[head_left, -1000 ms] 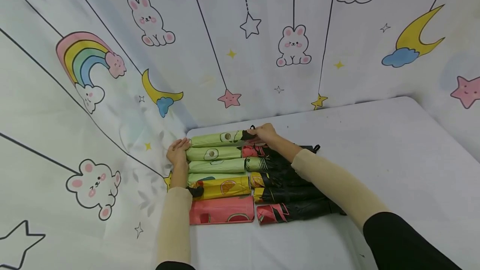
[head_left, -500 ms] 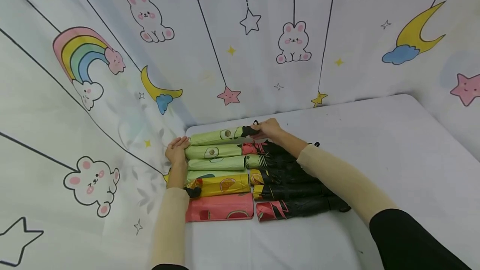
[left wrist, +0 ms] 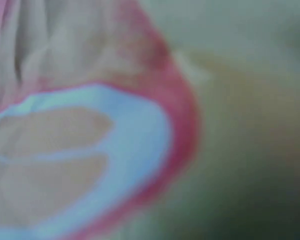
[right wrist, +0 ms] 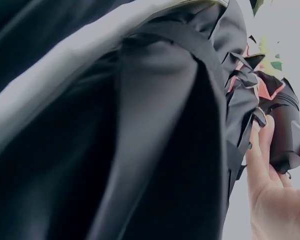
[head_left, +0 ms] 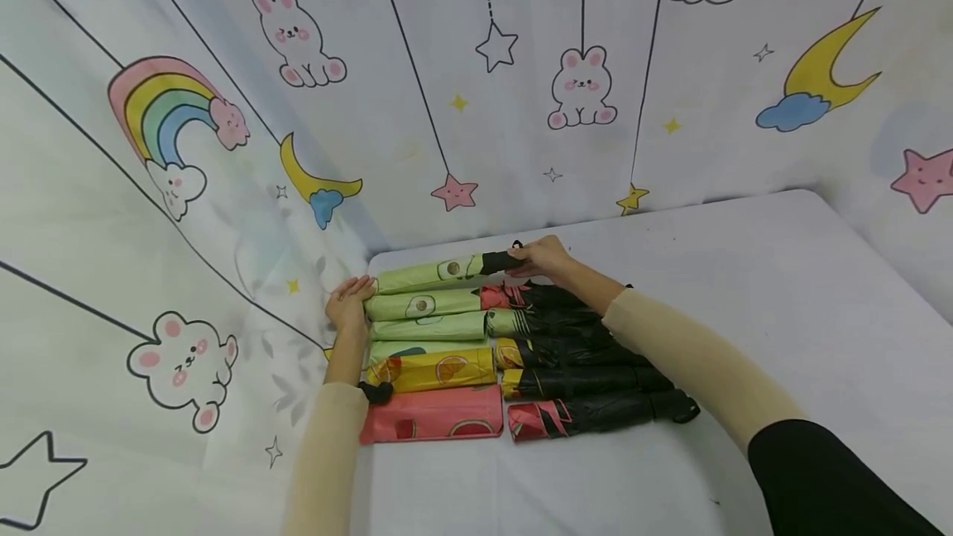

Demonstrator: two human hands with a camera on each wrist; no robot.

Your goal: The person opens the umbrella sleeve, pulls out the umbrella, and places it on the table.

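Observation:
At the far side of the row lies a green avocado-print umbrella cover [head_left: 424,274], its umbrella's black handle end [head_left: 503,262] poking out on the right. My left hand [head_left: 347,304] pinches the cover's left end, with the thumb hidden. The fingers of my right hand [head_left: 545,256] grip the handle end, beside its small loop. In the right wrist view the black handle [right wrist: 286,135] sits between the fingers and thumb, and crumpled black fabric with pink edges shows close by. A blurred pink and white print [left wrist: 135,145] fills much of the left wrist view.
Nearer me lie more green covers [head_left: 428,327], a yellow orange-print one [head_left: 450,369] and a pink watermelon-print one [head_left: 447,416]. To their right several furled black umbrellas [head_left: 596,417] lie in parallel. A printed curtain [head_left: 402,106] borders the white table [head_left: 759,313] at back and left.
My right hand has moved right with the handle end, and more black shows beyond the green cover. The cover and my left hand have stayed nearly in place.

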